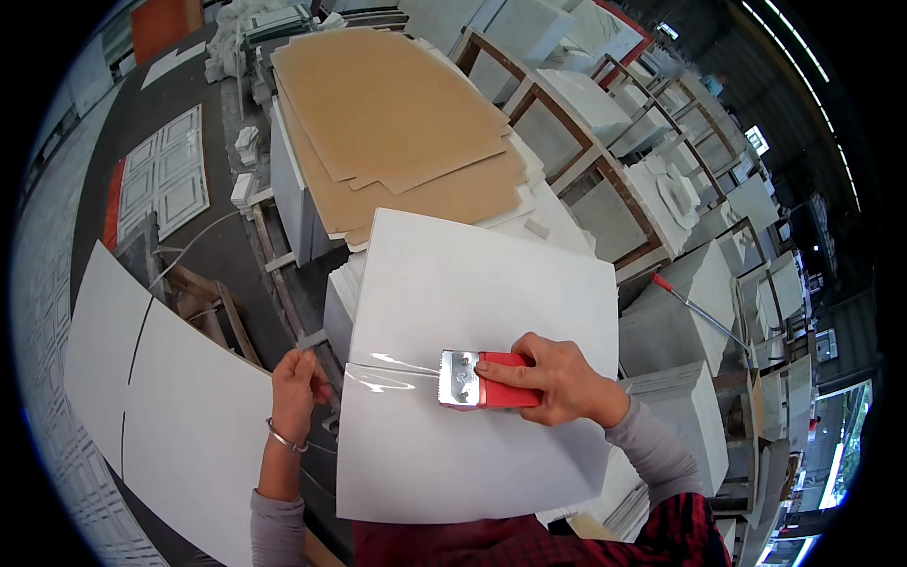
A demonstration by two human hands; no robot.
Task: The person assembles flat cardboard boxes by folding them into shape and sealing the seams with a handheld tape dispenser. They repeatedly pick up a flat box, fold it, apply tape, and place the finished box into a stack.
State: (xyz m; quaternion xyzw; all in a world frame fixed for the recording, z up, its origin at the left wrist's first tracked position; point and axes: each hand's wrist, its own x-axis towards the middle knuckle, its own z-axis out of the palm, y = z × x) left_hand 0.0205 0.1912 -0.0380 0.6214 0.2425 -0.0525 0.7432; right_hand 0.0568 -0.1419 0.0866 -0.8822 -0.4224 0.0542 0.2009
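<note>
at centre: two white panels point(472, 283) lay edge to edge on a stack, their seam running from nine to three o'clock under the hands.
tape: a clear, glossy strip point(392, 370) lay along the seam, from the left edge of the panels to the dispenser; it shone and wrinkled a little.
dispenser: a red tape dispenser point(487, 380) with a toothed metal blade sat on the seam, blade toward nine o'clock, touching the tape's end.
right hand: the right hand point(557, 378) was closed over the dispenser's red body, fingers curled on top and pressing it to the panel; the grey sleeve came in from five o'clock.
left hand: the left hand point(298, 383) stood at the panels' left edge, at nine o'clock from the dispenser, fingers bunched together by the tape's end; whether they pinched the tape i could not tell. a metal bangle point(283, 438) circled the wrist.
at twelve o'clock: brown boards point(397, 113) lay piled on another white stack beyond the panels.
at eight o'clock: large white sheets point(161, 397) leaned or lay low, well apart from the dispenser.
at two o'clock: wooden frames point(567, 142) and white blocks stood in rows.
at three o'clock: a thin rod with a red tip point(690, 307) lay across white blocks, near the panels' right edge.
at six o'clock: red checked cloth point(605, 543) showed at the lower edge.
</note>
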